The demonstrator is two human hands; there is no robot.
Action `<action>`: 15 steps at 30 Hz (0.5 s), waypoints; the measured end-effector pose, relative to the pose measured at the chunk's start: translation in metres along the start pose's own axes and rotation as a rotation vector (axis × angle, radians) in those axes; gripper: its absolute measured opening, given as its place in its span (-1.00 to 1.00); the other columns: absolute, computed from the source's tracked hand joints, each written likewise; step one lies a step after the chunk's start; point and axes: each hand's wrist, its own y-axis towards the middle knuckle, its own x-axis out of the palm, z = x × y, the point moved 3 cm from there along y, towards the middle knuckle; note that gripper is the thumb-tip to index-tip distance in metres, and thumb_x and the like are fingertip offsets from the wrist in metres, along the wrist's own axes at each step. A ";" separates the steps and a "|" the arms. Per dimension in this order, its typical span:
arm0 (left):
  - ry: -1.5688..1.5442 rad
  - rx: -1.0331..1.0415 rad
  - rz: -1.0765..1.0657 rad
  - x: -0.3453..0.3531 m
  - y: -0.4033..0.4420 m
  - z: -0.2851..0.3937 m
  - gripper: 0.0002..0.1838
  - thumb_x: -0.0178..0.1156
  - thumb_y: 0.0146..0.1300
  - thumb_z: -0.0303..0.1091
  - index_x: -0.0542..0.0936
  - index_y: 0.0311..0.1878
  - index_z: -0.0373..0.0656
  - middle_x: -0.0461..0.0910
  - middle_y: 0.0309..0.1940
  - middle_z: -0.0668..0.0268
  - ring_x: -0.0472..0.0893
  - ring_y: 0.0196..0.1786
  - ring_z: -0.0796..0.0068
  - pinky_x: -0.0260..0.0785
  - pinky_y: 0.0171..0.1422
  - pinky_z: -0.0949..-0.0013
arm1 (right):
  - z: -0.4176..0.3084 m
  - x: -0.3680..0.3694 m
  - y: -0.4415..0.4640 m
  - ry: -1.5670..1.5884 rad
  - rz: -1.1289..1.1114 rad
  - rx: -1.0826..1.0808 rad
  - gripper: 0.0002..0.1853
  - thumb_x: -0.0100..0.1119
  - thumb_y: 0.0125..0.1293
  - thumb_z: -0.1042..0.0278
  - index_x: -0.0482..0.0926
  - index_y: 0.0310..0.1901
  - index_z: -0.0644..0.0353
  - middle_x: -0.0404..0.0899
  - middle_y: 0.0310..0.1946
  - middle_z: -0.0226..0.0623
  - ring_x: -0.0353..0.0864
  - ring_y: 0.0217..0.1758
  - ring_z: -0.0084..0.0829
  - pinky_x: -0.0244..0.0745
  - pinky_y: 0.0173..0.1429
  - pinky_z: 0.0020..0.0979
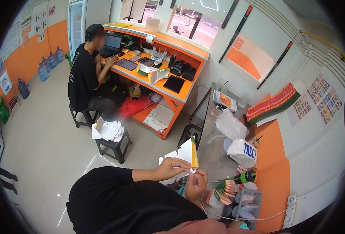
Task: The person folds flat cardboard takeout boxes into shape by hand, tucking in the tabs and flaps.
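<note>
Both hands are closed on a paper box (186, 151), partly folded, white inside with a yellow and green printed outer side. My left hand (172, 168) pinches its lower edge, fingers bent over the card. Just below and to the right, my right hand (196, 185) grips the bottom corner between thumb and fingers. White flaps stick out to the left, behind my left hand. The box is held tilted near the edge of a grey metal table (213, 151).
On the metal table are a TRECY tissue pack (242, 152), a plastic bag (230, 124), a green-black bottle (245, 176), small printed cartons (224, 192) and a grey basket (254, 208). White boxes (109, 130) lie on a stool (118, 150). A person (83, 74) sits at an orange desk (141, 77).
</note>
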 end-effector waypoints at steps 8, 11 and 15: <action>-0.470 -0.311 0.005 0.005 0.003 -0.018 -0.92 0.26 0.32 -0.58 0.60 -0.15 -0.26 0.63 -0.08 0.31 0.63 0.00 0.58 0.46 0.17 0.48 | -0.007 0.000 0.016 0.080 -0.029 0.145 -0.92 0.30 0.21 0.64 0.56 -0.33 0.33 0.54 -0.29 -0.22 0.54 -0.25 -0.39 0.42 -0.18 -0.43; -0.483 -0.348 -0.005 0.004 0.002 -0.016 -0.93 0.26 0.32 -0.58 0.60 -0.16 -0.24 0.62 -0.11 0.33 0.63 -0.02 0.61 0.47 0.15 0.49 | -0.002 0.003 0.013 0.131 -0.001 0.139 -0.92 0.30 0.21 0.63 0.56 -0.34 0.33 0.54 -0.30 -0.23 0.53 -0.26 -0.40 0.41 -0.17 -0.44; -0.473 -0.370 -0.002 0.003 0.000 -0.015 -0.94 0.26 0.33 -0.55 0.58 -0.17 -0.23 0.57 -0.15 0.39 0.59 -0.07 0.66 0.45 0.11 0.50 | -0.004 0.004 0.013 0.143 0.011 0.163 -0.92 0.30 0.21 0.63 0.56 -0.34 0.33 0.53 -0.31 -0.24 0.52 -0.27 -0.41 0.41 -0.17 -0.45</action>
